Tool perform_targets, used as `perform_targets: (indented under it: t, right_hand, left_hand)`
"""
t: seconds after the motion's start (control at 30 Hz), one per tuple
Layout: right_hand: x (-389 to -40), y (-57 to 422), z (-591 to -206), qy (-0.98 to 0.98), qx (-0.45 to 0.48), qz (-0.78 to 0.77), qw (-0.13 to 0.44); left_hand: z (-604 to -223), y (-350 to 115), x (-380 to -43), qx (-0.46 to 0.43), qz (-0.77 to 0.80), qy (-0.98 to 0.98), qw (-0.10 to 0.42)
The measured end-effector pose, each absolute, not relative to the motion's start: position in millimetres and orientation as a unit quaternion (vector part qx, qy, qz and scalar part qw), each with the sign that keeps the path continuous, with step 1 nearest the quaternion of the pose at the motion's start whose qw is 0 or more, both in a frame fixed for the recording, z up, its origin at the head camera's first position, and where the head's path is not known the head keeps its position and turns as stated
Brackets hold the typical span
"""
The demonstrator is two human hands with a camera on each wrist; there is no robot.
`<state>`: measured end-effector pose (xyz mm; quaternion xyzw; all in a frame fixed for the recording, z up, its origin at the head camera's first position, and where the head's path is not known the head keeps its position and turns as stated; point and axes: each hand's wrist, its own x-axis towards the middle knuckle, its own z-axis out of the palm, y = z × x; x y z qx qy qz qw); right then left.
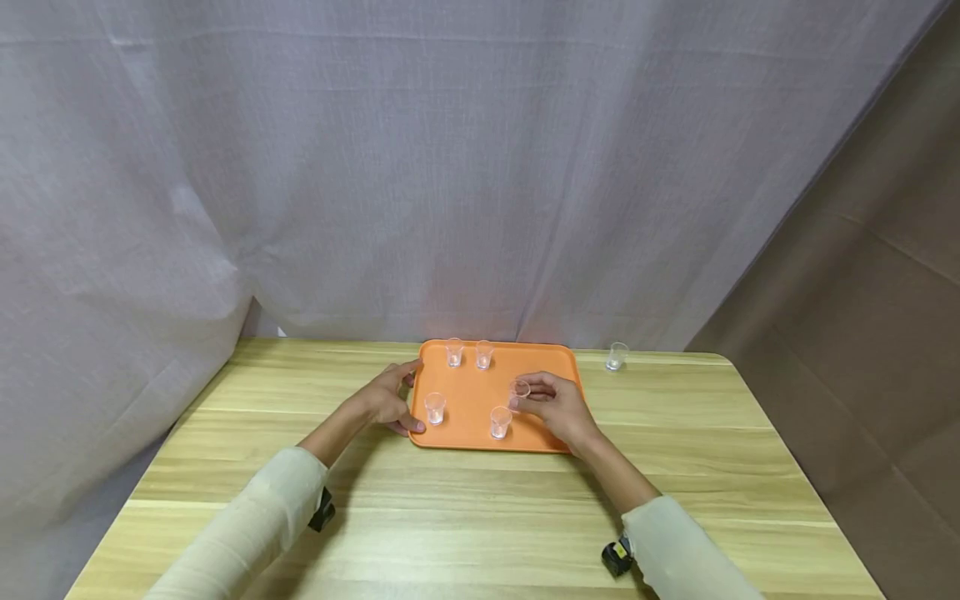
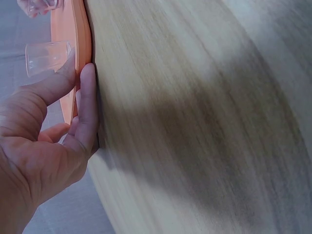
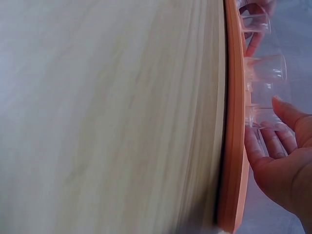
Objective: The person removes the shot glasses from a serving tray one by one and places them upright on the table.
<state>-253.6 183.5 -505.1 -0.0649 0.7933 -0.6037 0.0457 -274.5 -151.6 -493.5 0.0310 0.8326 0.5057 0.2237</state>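
Observation:
My left hand [image 1: 384, 402] grips the left rim of an orange tray [image 1: 468, 392], which lies on the table; in the left wrist view the thumb is over the rim and a finger lies along its outer side. Above the tray's right half, my right hand [image 1: 558, 408] holds a small clear cup [image 1: 519, 388] between thumb and fingers. Nearer the front stands another clear cup [image 1: 500, 423]. A third cup [image 1: 435, 408] is close to my left thumb. Two more, a left one [image 1: 454, 353] and a right one [image 1: 483, 355], stand upright along the tray's back.
Off the tray, a clear cup [image 1: 617, 357] stands at the table's back edge, to the right. The wooden table [image 1: 450, 525] reaches a grey curtain [image 1: 420, 183] at the back. A brown curtain [image 1: 847, 333] hangs at the right.

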Motion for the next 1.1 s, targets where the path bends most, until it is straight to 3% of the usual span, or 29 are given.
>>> perform_targets:
  t: [0.77,1.1]
  right_hand:
    - [-236.0,256.1,-491.8,0.785,-0.011,-0.618,0.036]
    - [-246.8,290.2,-481.9,0.810,0.013,-0.586,-0.003]
  left_hand:
    - [-489.8,-147.9,-271.7,0.036,0.498,0.836,0.228]
    - [-487.3,-147.6,-271.2,0.034,0.506,0.832,0.224]
